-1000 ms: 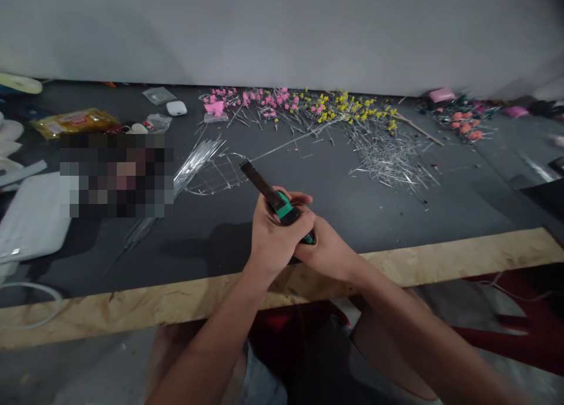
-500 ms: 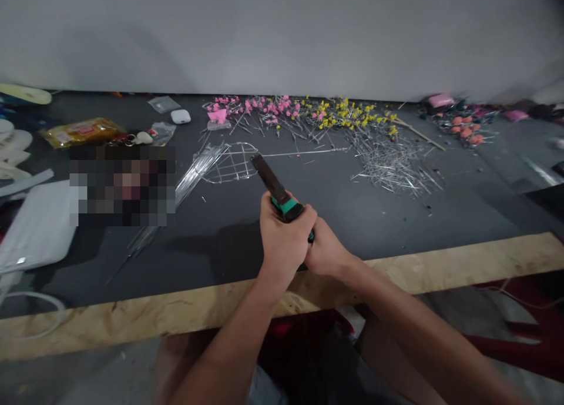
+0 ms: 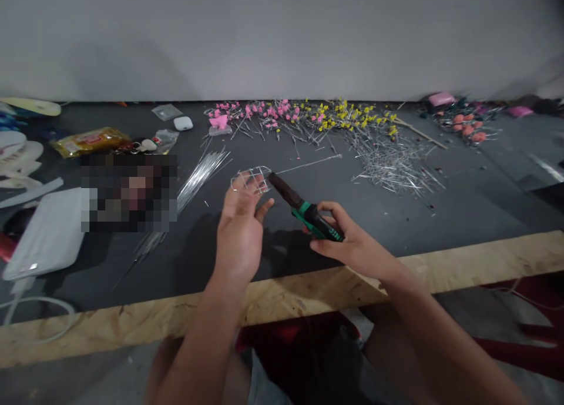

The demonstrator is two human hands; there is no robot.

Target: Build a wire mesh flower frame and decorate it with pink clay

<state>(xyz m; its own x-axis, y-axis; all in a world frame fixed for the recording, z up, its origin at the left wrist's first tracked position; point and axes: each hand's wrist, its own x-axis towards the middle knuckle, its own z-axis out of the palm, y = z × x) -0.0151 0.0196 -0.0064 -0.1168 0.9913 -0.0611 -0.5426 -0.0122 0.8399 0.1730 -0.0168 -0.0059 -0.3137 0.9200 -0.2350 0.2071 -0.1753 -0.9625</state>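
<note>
My right hand [image 3: 350, 246] grips a green and black handled tool [image 3: 304, 208], its dark tip pointing up and left. My left hand [image 3: 240, 228] hovers over the dark table with fingers spread and nothing in them, just left of the tool's tip. Right behind its fingertips lies a small wire mesh frame [image 3: 253, 178] with a long wire stem [image 3: 308, 162] running to the right.
A bundle of straight silver wires [image 3: 194, 178] lies left of the frame. Pink flower stems [image 3: 264, 111], yellow flower stems [image 3: 348, 114] and a heap of cut wire bits [image 3: 392, 164] fill the back. A white pad [image 3: 42, 234], earbud case [image 3: 183, 123] and snack packet [image 3: 90, 140] sit left. The wooden table edge [image 3: 462, 261] runs in front.
My left hand has let go of the tool and opened, moving left toward the mesh frame. My right hand now holds the tool alone, tilted lower.
</note>
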